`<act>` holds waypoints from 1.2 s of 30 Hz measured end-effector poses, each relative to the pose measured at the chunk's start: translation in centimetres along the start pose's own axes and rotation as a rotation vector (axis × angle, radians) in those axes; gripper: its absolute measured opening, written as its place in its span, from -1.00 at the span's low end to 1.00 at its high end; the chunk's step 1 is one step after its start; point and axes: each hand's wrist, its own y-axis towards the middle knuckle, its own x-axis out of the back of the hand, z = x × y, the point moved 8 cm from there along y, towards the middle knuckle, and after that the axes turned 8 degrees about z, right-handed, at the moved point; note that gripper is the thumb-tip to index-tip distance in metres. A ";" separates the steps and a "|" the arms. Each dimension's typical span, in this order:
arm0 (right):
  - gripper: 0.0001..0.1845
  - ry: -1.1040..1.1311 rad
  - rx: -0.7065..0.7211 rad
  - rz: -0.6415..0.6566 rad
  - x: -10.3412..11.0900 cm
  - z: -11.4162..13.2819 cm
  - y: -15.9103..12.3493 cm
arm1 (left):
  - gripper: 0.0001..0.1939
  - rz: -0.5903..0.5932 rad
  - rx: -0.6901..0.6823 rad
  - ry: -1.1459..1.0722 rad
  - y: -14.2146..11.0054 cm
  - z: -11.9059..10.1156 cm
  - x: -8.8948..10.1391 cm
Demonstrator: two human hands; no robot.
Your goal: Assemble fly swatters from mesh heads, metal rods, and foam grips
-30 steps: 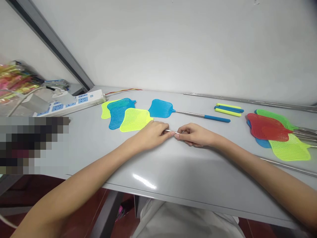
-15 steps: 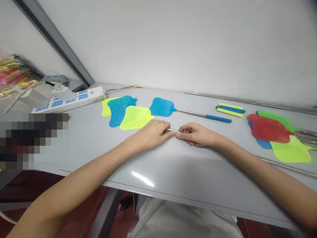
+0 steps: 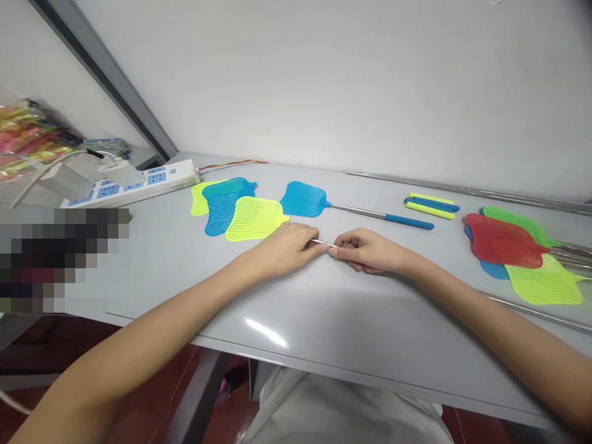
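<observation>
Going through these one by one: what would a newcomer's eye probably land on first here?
Probably the red swatter at the right, lying over other bright ones. Next, the blue swatter beyond the hands, its long handle pointing right. Then, in the middle, the left hand and right hand holding a thin metal rod.

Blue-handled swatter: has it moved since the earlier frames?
No. The blue-handled swatter keeps its place relative to the power strip; both shift slightly together in the picture, which fits camera motion.
</observation>
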 end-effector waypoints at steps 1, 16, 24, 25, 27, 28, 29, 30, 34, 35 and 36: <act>-0.63 0.001 0.000 0.001 0.0 0.0 0.0 | -0.61 -0.001 -0.002 0.001 0.0 0.0 0.0; -0.62 0.011 -0.007 0.004 0.0 0.0 0.0 | -0.60 0.011 -0.008 0.026 -0.1 -0.3 0.1; -0.61 0.011 -0.008 0.001 0.0 -0.2 0.0 | -0.60 0.015 -0.008 0.021 -0.1 -0.4 0.1; -0.61 0.014 -0.010 0.001 0.0 -0.2 0.0 | -0.60 0.014 -0.010 0.019 -0.1 -0.4 0.2; -0.62 0.017 -0.016 0.003 0.0 -0.4 0.0 | -0.61 0.012 -0.013 0.018 -0.1 -0.4 0.2; -0.62 0.016 -0.018 0.003 0.0 -0.4 0.0 | -0.61 0.012 -0.013 0.017 -0.1 -0.4 0.2; -0.62 0.015 -0.020 0.004 0.0 -0.4 0.0 | -0.61 0.013 -0.012 0.018 -0.1 -0.4 0.2; -0.63 0.015 -0.021 0.006 0.0 -0.4 0.0 | -0.61 0.014 -0.012 0.017 -0.1 -0.4 0.1; -0.65 0.009 -0.020 0.002 0.0 -0.3 0.0 | -0.60 0.015 -0.013 0.021 -0.1 -0.4 0.1; -0.66 0.007 -0.021 0.000 0.0 -0.2 0.0 | -0.60 0.015 -0.012 0.024 -0.1 -0.4 0.1; -0.66 0.006 -0.021 -0.002 0.0 -0.2 0.0 | -0.61 0.016 -0.008 0.027 -0.1 -0.4 0.1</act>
